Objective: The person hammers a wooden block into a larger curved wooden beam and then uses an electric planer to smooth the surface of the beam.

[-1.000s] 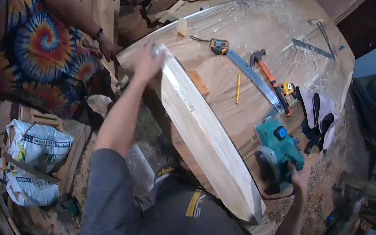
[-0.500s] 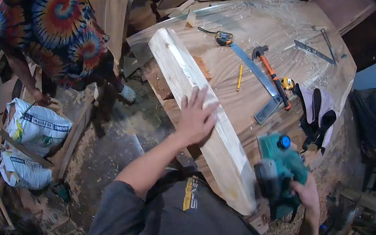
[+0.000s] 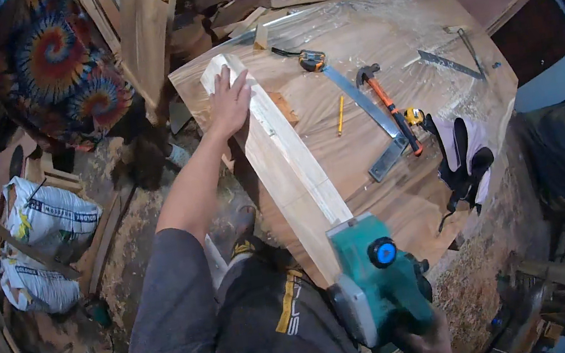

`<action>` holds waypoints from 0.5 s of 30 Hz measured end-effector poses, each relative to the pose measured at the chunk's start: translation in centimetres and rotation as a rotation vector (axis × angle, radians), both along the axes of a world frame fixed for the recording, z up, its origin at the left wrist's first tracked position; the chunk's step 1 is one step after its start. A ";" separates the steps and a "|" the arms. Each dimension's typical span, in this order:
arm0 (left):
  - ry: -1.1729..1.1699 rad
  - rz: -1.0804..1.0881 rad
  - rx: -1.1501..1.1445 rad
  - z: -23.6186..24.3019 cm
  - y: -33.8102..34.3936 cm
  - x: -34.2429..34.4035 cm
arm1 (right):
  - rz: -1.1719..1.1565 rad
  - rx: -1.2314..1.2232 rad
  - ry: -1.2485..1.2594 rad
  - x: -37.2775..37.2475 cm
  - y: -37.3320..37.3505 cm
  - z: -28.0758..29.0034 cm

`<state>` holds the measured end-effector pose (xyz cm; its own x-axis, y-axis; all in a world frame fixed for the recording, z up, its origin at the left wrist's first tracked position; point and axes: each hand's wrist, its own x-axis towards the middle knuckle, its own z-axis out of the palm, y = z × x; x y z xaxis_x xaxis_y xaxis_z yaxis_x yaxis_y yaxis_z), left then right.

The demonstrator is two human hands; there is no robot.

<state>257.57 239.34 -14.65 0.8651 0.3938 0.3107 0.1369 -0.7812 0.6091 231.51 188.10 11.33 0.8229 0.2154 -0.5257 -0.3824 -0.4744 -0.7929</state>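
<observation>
A long pale wooden beam (image 3: 288, 168) lies slantwise over the near left side of the worktable. My left hand (image 3: 230, 103) rests on its far end, fingers spread over the top. At the near end sits a green electric planer (image 3: 371, 265) with a blue-topped front knob, its front part over the wood. My right hand (image 3: 429, 344) is closed round the planer's rear handle, partly hidden in shadow behind the body.
On the plywood tabletop (image 3: 392, 31) lie a tape measure (image 3: 312, 60), a steel square (image 3: 366, 103), a yellow pencil (image 3: 340, 115), an orange-handled claw hammer (image 3: 388, 107) and a pink-and-black glove-like item (image 3: 462, 158). White sacks (image 3: 50, 216) stand left. Another person in a tie-dye shirt (image 3: 56, 56) stands far left.
My left hand has slid from the beam's middle to its far end. The planer, in my right hand, has moved left from beside the beam onto its near end.
</observation>
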 end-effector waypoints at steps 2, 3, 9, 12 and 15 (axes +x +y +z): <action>-0.055 0.003 -0.029 -0.7 1.5 0.9 | 0.051 -0.011 0.032 0.6 0.7 -1.4; -0.099 0.010 -0.053 -0.7 1.9 1.2 | 0.114 -0.029 -0.003 1.0 0.9 -2.3; -0.146 0.084 -0.314 -1.2 6.5 2.6 | 0.251 -0.077 -0.051 5.1 6.4 -1.4; -0.165 0.223 -0.747 -4.0 9.9 2.3 | 0.320 -0.155 -0.113 5.8 7.3 -2.7; -0.107 0.118 -1.001 -2.8 9.2 1.8 | 0.317 -0.223 -0.137 7.5 9.7 -3.3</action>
